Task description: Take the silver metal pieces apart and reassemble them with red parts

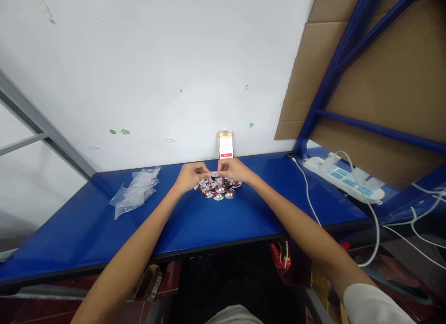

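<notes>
Your left hand (191, 176) and right hand (234, 169) face each other, slightly apart, each pinching one end of a small pale piece (213, 174) that runs left to right, neither hand clearly nearer. Below and on its near side, shiny, domed silver discs (220, 189) flecked with red lie heaped on the blue table (244, 226).

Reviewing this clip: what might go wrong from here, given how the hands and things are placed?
The small pale piece between the fingertips of the left hand and right hand could slip among the shiny round pieces. The right hand might also knock the phone-like device propped against the wall behind it.
</notes>
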Action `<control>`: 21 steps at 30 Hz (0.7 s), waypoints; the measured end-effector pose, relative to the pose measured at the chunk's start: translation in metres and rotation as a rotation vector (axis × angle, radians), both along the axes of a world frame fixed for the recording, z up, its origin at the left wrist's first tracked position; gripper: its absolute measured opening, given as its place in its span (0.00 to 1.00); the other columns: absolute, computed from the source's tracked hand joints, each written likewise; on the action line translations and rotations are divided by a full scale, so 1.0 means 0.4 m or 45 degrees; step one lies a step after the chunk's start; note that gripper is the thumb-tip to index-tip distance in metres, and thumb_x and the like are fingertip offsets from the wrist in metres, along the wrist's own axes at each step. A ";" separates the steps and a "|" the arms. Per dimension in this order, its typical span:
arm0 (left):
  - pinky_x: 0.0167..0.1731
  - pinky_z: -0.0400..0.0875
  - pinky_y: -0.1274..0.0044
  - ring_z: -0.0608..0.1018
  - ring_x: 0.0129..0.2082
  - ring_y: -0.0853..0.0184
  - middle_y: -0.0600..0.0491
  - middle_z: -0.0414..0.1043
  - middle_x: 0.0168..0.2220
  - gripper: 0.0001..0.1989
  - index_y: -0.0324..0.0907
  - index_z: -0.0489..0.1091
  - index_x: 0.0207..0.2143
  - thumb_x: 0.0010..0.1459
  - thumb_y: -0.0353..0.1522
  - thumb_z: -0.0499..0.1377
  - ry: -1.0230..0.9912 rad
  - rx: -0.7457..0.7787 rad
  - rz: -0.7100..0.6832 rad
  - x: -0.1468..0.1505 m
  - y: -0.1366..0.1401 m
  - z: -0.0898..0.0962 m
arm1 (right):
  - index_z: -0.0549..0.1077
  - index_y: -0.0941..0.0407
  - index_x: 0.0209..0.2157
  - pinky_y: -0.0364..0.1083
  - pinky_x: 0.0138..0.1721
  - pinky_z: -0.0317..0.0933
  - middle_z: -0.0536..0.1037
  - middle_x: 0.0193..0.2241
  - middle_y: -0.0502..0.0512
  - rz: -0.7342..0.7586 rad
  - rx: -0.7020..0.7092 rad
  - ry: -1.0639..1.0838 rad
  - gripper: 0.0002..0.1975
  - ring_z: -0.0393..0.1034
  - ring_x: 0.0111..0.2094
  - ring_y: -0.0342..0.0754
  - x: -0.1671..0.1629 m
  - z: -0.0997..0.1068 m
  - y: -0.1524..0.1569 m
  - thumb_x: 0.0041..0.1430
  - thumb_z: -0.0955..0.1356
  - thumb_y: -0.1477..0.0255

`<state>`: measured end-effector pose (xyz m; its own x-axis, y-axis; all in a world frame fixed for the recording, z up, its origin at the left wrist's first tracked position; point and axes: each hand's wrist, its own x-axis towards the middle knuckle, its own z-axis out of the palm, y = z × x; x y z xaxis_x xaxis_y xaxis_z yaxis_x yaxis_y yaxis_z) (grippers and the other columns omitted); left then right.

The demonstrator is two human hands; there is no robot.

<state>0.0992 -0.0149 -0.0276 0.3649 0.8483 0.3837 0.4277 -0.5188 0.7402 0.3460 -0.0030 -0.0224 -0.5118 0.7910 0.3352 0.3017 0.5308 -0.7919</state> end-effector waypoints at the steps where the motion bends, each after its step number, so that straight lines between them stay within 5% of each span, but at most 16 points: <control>1: 0.33 0.75 0.72 0.83 0.33 0.60 0.50 0.83 0.32 0.11 0.42 0.80 0.34 0.57 0.40 0.70 -0.036 -0.010 -0.004 0.001 0.000 0.002 | 0.74 0.55 0.29 0.45 0.33 0.64 0.81 0.27 0.50 -0.014 0.023 -0.003 0.11 0.75 0.29 0.47 0.000 0.004 -0.001 0.58 0.77 0.70; 8: 0.38 0.78 0.70 0.84 0.34 0.60 0.51 0.83 0.33 0.16 0.43 0.80 0.46 0.57 0.40 0.71 -0.121 -0.054 -0.022 0.002 0.006 0.001 | 0.75 0.55 0.31 0.44 0.34 0.63 0.80 0.27 0.49 -0.092 0.122 -0.003 0.09 0.74 0.31 0.47 -0.010 0.017 -0.009 0.58 0.77 0.72; 16: 0.41 0.77 0.69 0.84 0.38 0.58 0.50 0.86 0.40 0.10 0.45 0.85 0.40 0.63 0.40 0.67 0.085 0.147 0.075 0.015 -0.004 0.001 | 0.80 0.54 0.47 0.45 0.37 0.64 0.82 0.28 0.48 -0.102 0.134 -0.040 0.12 0.75 0.31 0.47 -0.008 -0.005 0.006 0.61 0.77 0.73; 21: 0.42 0.76 0.70 0.84 0.38 0.59 0.51 0.86 0.39 0.09 0.45 0.85 0.40 0.64 0.38 0.66 0.062 0.180 0.091 0.019 -0.013 0.009 | 0.83 0.55 0.42 0.44 0.35 0.63 0.84 0.30 0.50 -0.157 0.145 -0.107 0.06 0.76 0.31 0.47 -0.009 -0.007 0.008 0.63 0.77 0.72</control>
